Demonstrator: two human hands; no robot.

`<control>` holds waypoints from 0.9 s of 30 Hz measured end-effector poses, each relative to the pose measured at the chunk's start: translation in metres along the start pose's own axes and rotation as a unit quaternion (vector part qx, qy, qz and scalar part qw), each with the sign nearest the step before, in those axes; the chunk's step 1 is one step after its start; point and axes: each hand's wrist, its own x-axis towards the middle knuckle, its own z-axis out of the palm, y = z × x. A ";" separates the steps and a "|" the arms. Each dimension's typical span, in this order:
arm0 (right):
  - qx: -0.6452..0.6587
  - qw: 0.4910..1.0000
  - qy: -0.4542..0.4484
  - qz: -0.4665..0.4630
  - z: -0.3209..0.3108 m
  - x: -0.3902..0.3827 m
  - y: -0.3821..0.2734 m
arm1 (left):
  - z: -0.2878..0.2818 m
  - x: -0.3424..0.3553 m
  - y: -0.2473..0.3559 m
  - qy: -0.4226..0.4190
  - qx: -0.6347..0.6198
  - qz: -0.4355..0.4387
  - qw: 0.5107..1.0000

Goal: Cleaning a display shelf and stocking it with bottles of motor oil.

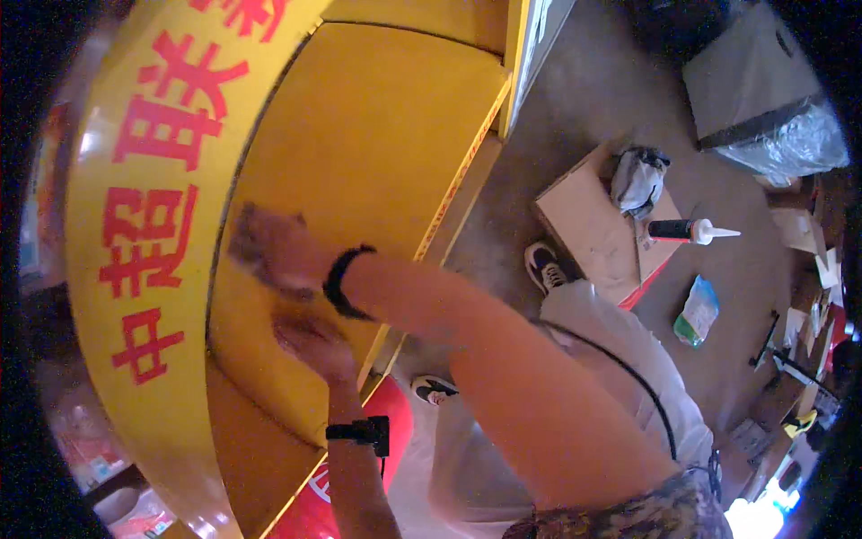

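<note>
Both hands at work on the yellow panel (386, 117), centre-left of frame, boxed in by a curved yellow border (193, 449) with red lettering (162, 235). Right hand (285, 251), black band at the wrist, is over the panel near the dark seam; something greyish shows at its fingers, too smeared to say if it's gripped or what it is. Left hand (314, 341), strap at the wrist, sits just below it in frame; blurred too, can't tell whether it's released or clenched. Step looks like surface work, probably rubbing or pressing the panel beside the seam; next move likely calls for even contact along that edge. Panel looks smooth, slightly shiny. Room: brown floor (584, 99) to the right, cardboard box (575, 211) right of centre with a grey bundle (639, 180) and a nozzled tube (673, 231) at its top and right edge, blue-green packet (699, 312) lower down, big grey carton (754, 76) upper right above clear plastic wrap (799, 144), bright glare lower right.
</note>
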 end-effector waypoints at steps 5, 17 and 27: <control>-0.141 0.983 0.049 -0.106 -0.017 -0.008 0.009 | 0.039 0.005 -0.058 0.060 -0.053 0.051 0.995; -0.594 0.759 0.126 -0.235 -0.264 -0.012 0.086 | 0.020 0.009 -0.012 0.060 -0.095 0.006 0.994; -0.522 0.840 -0.022 -0.145 -0.085 -0.130 0.003 | 0.001 0.010 0.007 0.103 0.027 0.079 0.991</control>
